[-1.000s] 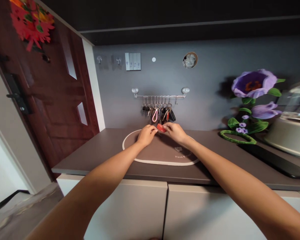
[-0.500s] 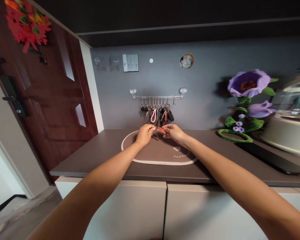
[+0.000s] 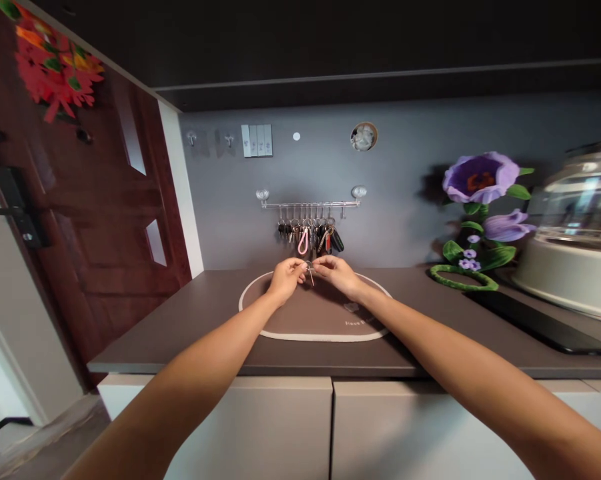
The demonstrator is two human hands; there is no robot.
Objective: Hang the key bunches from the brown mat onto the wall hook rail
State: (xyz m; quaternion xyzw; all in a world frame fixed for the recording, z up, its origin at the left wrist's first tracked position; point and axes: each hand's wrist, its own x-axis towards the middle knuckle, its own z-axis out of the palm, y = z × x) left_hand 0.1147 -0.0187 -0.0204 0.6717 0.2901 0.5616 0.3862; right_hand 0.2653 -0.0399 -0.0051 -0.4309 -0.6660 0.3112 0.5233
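My left hand (image 3: 286, 280) has its thumb and forefinger closed together on one side of a small metal key ring (image 3: 309, 265); the other fingers curl loosely in behind them. My right hand (image 3: 336, 273) closes its fingertips on the ring's opposite side, with hardly any gap between thumb and forefinger. So the ring sits right between my two sets of fingertips, raised above the brown mat (image 3: 320, 323) with its pale border. A slim key (image 3: 311, 277) dangles from it, pointing down just below my fingers.

As for how far things have got: the ring is in both hands' grasp, apart from the rail, and the key seems to be threaded on it. Whether the ring's coils are pried apart or lie flat together, I cannot tell; it is too small here. Nor can I make out whether anything else is on it, under my fingertips.

Above and beyond my fingers, the clear hook rail (image 3: 310, 205) is fixed to the wall, and bunches of keys hang in a row from its hooks. Among them are a pink strap loop (image 3: 303, 241), a red tag (image 3: 329, 242) and a black fob (image 3: 337, 240). Well off to the right of my fingers stands a purple fabric flower (image 3: 480, 180), with a flat black slab (image 3: 540, 327) lying near its green base.
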